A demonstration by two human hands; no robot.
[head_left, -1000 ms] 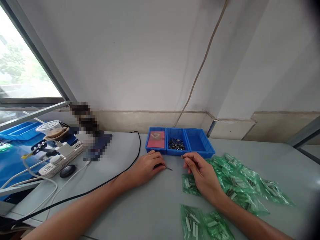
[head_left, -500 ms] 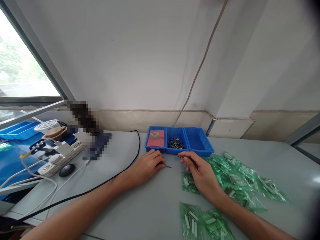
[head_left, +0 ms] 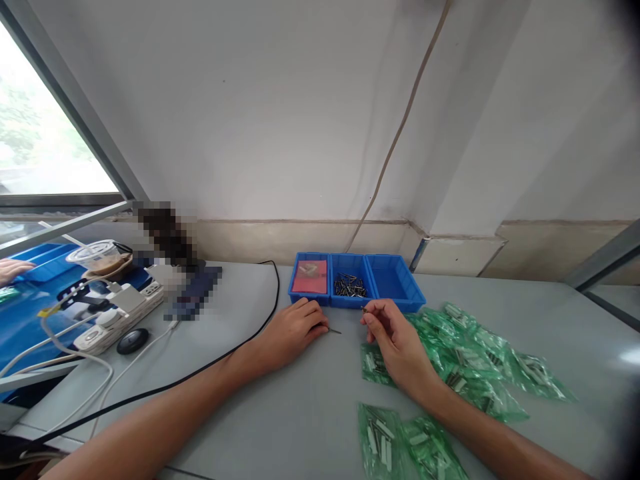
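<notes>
My left hand (head_left: 299,325) rests on the table, its fingers closed on a thin metal screw (head_left: 336,331) whose shank sticks out to the right of the fingertips. My right hand (head_left: 393,333) is held just in front of the blue bins, thumb and forefinger pinching a small dark screw (head_left: 365,309), most of it hidden by the fingers. Behind the hands, the middle blue bin (head_left: 370,283) holds a heap of dark metal screws (head_left: 350,285). A pink card with a small clear bag of pale parts lies in the left blue bin (head_left: 291,288).
Green plastic bags (head_left: 465,357) with white pieces and metal parts spread right of and below my right hand. A third blue bin (head_left: 417,300) adjoins the middle one. A black cable (head_left: 220,360) runs past my left arm. Far left are a power strip (head_left: 93,340), a cup (head_left: 95,257) and another person's hand (head_left: 13,270).
My right hand has drawn its pinched fingertips slightly back and turned the small screw. My left hand keeps its place. Another person's hand has come into view at the far left.
</notes>
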